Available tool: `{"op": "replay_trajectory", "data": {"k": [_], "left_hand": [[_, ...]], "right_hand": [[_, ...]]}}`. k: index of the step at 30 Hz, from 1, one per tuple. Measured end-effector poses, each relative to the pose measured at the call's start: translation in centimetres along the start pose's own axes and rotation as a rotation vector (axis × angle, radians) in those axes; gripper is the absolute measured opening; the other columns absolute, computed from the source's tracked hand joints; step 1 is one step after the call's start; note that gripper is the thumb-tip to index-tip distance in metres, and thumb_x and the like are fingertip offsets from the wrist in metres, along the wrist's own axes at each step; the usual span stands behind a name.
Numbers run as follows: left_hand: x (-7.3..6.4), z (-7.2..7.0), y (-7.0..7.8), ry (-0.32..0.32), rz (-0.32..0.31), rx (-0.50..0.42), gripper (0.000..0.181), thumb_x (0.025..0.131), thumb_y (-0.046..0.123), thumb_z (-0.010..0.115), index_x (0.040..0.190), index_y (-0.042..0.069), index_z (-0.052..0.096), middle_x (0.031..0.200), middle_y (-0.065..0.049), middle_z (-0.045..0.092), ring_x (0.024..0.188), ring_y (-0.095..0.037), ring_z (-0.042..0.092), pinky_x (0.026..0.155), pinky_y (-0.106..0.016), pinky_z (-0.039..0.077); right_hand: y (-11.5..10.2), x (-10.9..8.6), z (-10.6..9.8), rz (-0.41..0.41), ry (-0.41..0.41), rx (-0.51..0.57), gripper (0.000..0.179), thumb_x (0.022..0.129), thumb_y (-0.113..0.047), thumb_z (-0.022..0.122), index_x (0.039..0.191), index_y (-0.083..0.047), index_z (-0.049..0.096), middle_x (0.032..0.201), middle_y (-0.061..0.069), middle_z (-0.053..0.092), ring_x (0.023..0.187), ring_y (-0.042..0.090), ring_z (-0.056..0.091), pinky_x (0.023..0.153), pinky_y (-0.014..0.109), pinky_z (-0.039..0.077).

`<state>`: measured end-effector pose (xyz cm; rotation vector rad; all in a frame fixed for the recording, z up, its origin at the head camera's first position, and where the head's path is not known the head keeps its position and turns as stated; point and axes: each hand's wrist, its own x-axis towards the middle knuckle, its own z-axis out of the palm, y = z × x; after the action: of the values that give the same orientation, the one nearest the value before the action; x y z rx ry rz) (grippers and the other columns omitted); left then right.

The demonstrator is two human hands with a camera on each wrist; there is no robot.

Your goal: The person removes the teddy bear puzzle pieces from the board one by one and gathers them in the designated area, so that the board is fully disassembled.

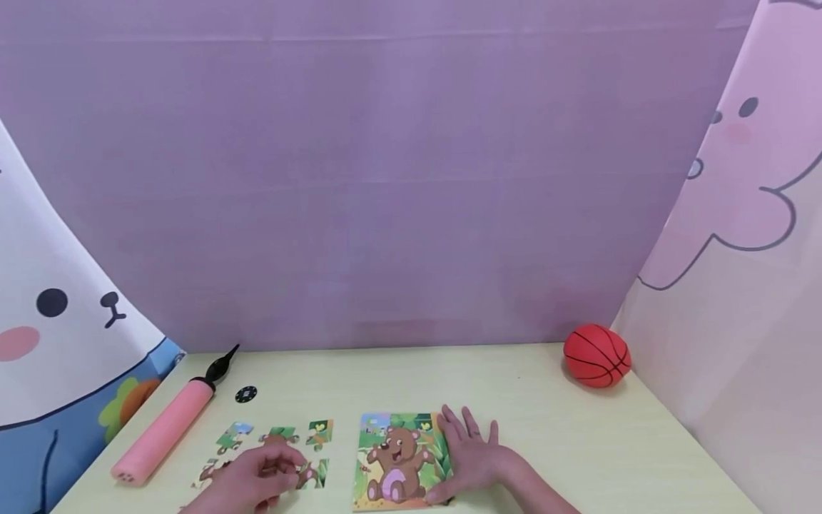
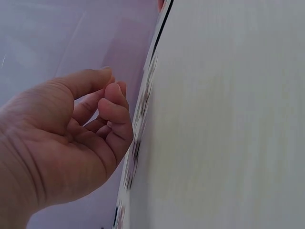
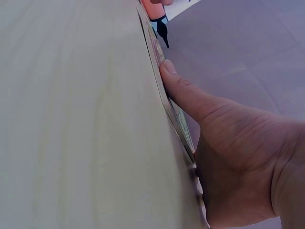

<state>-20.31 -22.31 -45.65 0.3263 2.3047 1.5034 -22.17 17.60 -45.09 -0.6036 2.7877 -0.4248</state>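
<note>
My left hand (image 1: 253,477) hovers over the loose jigsaw pieces at the lower left, fingers curled. In the left wrist view its thumb tip meets the index finger, with nothing visible between them. Jigsaw pieces lie apart around it: one with blue sky (image 1: 234,435), one with a chick (image 1: 320,432), one with a brown bear's head top (image 1: 280,435). Others are partly hidden beneath the hand. To their right is a flat bear puzzle (image 1: 398,464), its picture whole. My right hand (image 1: 474,460) lies along its right edge, fingers spread, thumb on the lower right corner.
A pink hand pump (image 1: 165,432) with a black nozzle lies at the table's left side. Near its tip sits a small black round chip (image 1: 246,394). At the back right rests a red toy basketball (image 1: 597,356). A purple cloth (image 1: 411,178) hangs behind the table.
</note>
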Motion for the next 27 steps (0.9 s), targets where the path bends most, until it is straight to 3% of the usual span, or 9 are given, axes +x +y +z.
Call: {"op": "replay_trajectory", "data": {"k": [7, 14, 22, 27], "left_hand": [[1.6, 1.8, 1.0, -0.08, 0.058, -0.079, 0.023, 0.099, 0.015, 0.066, 0.116, 0.001, 0.066, 0.09, -0.006, 0.061, 0.058, -0.016, 0.045, 0.051, -0.025, 0.04], [2.9, 4.0, 2.0, -0.082, 0.081, -0.07, 0.02, 0.097, 0.012, 0.068, 0.114, 0.002, 0.067, 0.09, -0.007, 0.061, 0.059, -0.015, 0.049, 0.051, -0.025, 0.043], [4.4, 6.1, 3.0, -0.184, 0.175, -0.129, 0.021, 0.098, 0.008, 0.065, 0.116, -0.002, 0.065, 0.092, -0.009, 0.064, 0.059, -0.015, 0.055, 0.052, -0.024, 0.048], [5.1, 7.5, 3.6, -0.173, 0.181, -0.129, 0.022, 0.096, 0.007, 0.067, 0.117, -0.001, 0.065, 0.091, -0.009, 0.064, 0.061, -0.017, 0.059, 0.053, -0.026, 0.051]], "right_hand": [[-0.1, 0.0, 0.1, 0.011, -0.012, 0.006, 0.123, 0.075, -0.07, 0.074, 0.16, -0.003, 0.016, 0.168, 0.015, 0.002, 0.15, 0.048, -0.002, 0.103, 0.082, -0.001], [-0.1, 0.1, 0.1, 0.011, -0.009, 0.005, 0.124, 0.075, -0.071, 0.074, 0.161, -0.003, 0.016, 0.168, 0.015, 0.002, 0.15, 0.048, -0.002, 0.103, 0.082, -0.002], [0.0, 0.2, 0.1, 0.016, -0.012, 0.003, 0.124, 0.075, -0.072, 0.074, 0.161, -0.004, 0.016, 0.168, 0.014, 0.002, 0.15, 0.047, -0.003, 0.103, 0.082, -0.002], [-0.1, 0.2, 0.1, 0.017, -0.004, 0.001, 0.124, 0.074, -0.072, 0.074, 0.16, -0.004, 0.016, 0.168, 0.014, 0.003, 0.15, 0.047, -0.002, 0.103, 0.082, -0.001]]}}
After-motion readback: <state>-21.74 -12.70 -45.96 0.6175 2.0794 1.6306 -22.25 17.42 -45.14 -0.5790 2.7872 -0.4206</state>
